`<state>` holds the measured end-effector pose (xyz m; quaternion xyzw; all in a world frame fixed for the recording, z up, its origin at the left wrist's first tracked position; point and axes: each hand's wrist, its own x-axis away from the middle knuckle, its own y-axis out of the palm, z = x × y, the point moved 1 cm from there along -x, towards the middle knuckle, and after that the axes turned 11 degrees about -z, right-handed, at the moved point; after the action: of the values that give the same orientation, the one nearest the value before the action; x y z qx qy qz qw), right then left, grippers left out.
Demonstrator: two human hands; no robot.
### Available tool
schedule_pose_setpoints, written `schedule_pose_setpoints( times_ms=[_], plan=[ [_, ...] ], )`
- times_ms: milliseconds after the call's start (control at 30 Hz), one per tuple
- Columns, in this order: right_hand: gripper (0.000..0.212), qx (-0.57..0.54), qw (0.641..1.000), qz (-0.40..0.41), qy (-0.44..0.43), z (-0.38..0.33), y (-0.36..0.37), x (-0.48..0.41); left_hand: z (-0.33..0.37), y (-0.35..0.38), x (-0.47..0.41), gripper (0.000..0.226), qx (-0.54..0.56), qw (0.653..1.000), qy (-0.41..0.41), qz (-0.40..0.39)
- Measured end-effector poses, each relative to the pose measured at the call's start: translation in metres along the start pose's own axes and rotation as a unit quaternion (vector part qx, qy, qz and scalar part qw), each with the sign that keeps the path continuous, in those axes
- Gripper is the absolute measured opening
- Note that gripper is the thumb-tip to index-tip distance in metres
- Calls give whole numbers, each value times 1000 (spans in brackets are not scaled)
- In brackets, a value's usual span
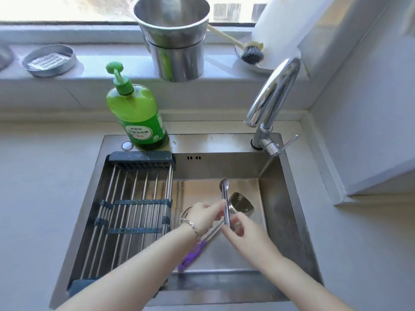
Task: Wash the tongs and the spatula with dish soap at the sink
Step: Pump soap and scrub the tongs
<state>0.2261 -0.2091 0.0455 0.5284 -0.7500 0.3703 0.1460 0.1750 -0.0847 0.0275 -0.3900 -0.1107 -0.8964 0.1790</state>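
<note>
Tongs [225,198] of bare metal stand nearly upright over the sink [289,212] basin, tips toward 12 o'clock. Both hands hold them. The left hand [202,215] comes in from 8 o'clock with its fingertips closed on the arms about halfway up. The right hand [241,231] comes from 5 o'clock with thumb and fingers curled round the hinge end.

The spatula [241,204] lies under the hands, its steel blade at 2 o'clock and its purple handle trailing to 7 o'clock. Whether it rests on the basin floor or is partly held cannot be told.

The tongs look stiff, light and springy, and their arms are pressed together here. Wet and soapy, the smooth steel will likely be slick, so the hinge end seems the surest hold, leaving the tips free for scrubbing. The spatula looks rigid, and its purple handle probably gives the better grip.

The dish soap bottle [137,113] stands on the sink rim at 11 o'clock, and the faucet [272,93] at 1 o'clock.
</note>
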Motion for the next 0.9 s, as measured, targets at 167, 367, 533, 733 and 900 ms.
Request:
schedule_pose_setpoints(
  times_ms=[167,367,533,733,900],
  plan=[
    [13,92,994,-23,-60,-61,4,12,20,-33,40,22,-1,999,-20,-36],
    [31,180,979,-18,-90,-145,-17,1,43,-91,79,28,-153,982,67,85],
    [31,0,992,-13,-122,-229,-46,-44,57,-130,86,15,-215,964,93,125],
    [49,-168,982,-79,-34,-295,-61,-99,68,-151,75,9,-238,957,101,128],
    [52,-230,967,-110,3,-321,-53,-138,66,-157,63,9,-241,959,99,113]
  ],
)
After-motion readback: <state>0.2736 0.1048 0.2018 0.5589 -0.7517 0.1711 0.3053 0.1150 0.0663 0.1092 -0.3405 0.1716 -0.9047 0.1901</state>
